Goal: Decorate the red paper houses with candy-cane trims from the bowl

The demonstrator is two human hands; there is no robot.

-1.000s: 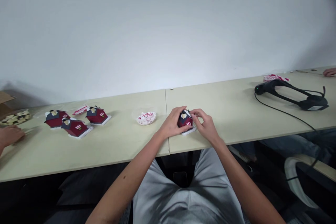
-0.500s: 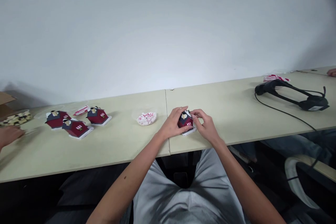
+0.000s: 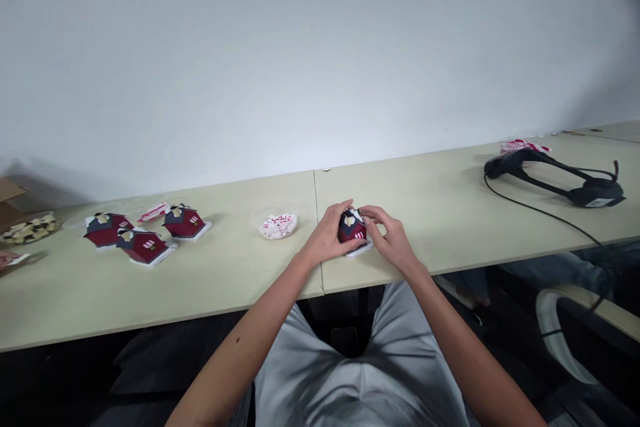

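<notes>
A small dark-red model house [image 3: 349, 233] with a dark, white-trimmed roof stands on its white base near the table's front edge. Wrapped round its left side is my left hand [image 3: 331, 235], with the thumb across the front. My right hand [image 3: 390, 235] touches the right edge of the roof, thumb and forefinger pinched there. Whatever may lie between those fingertips is too small to make out. Left of my hands lies a clear bag of small red-and-white pieces [image 3: 279, 226].
Several similar model houses [image 3: 145, 247] stand at the left, near a red-and-white packet [image 3: 153, 212]. A tub of cream-and-black pieces [image 3: 30, 229] and another person's hand [image 3: 7, 259] are at far left. A black headset-like device [image 3: 555, 180] with a cable lies right.
My hands stay on the house with barely any shift. At far left the other person's hand has drawn back toward the edge, now with a pale flat piece. A hand at far right has left view.
</notes>
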